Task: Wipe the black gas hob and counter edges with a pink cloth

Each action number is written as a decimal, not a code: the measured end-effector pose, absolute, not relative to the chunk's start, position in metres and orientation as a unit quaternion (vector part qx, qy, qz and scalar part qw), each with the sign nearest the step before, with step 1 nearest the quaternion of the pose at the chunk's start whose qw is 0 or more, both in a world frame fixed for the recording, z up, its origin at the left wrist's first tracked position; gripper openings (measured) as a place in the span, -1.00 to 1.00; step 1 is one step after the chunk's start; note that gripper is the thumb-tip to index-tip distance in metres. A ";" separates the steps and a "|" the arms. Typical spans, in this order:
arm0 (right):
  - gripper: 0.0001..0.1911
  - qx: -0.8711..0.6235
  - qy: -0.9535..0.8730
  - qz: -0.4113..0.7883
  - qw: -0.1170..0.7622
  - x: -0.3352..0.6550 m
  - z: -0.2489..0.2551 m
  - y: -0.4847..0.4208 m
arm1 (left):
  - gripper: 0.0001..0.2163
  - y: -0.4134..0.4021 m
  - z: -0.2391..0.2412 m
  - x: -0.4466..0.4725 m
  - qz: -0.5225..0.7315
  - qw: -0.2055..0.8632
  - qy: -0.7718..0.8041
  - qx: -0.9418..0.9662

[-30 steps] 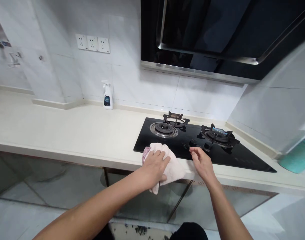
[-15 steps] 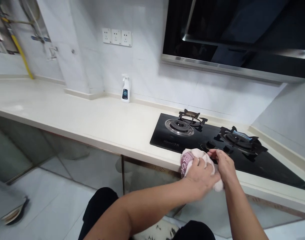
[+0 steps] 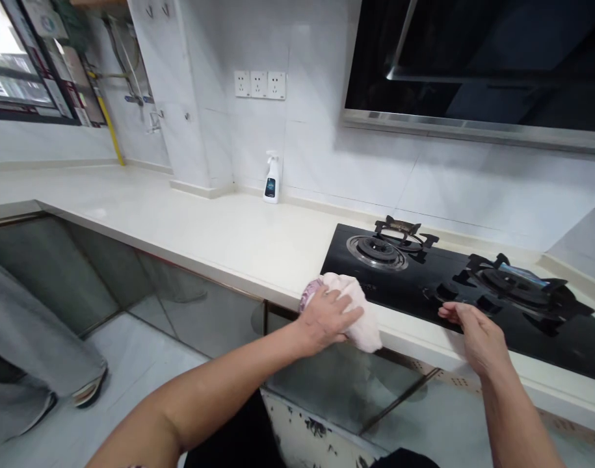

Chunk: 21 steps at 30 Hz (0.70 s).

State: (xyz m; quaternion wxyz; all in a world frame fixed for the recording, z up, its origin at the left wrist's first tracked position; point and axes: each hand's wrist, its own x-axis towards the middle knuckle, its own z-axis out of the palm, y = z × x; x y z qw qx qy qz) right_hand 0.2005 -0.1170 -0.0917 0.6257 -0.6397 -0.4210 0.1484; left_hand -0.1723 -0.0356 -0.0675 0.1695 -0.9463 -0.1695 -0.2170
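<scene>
My left hand grips a pink and white cloth with a purple patterned edge. The cloth lies over the counter's front edge, beside the front left corner of the black gas stove, and part of it hangs down. Over the stove's front edge, close to the control knobs, is my right hand. Its fingers are curled with the tips pressed together; whatever may be between them is too small to make out.
A white spray bottle stands against the back wall. One pan support sits off its burner, at the stove's rear. The range hood overhangs. At left, a person's grey trouser leg stands near the cabinets.
My left hand has carried the cloth leftward along the counter edge, away from my right hand. The hands are now well apart. The view has turned left, showing more of the window and the other person.
</scene>
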 end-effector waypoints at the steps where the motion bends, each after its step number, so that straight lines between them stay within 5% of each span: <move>1: -0.54 -0.642 -0.423 0.145 0.623 0.201 -0.092 -0.117 | -0.30 -0.027 -0.067 -0.190 -0.212 0.170 -0.177 -0.946; 13: -0.52 -0.694 -0.405 0.150 0.576 0.189 -0.080 -0.121 | -0.20 0.051 -0.059 -0.371 -0.179 0.173 -0.409 -0.878; 21: -0.68 -0.722 -0.404 0.114 0.550 0.185 -0.072 -0.119 | -0.14 0.017 -0.082 -0.304 -0.237 0.181 -0.392 -0.870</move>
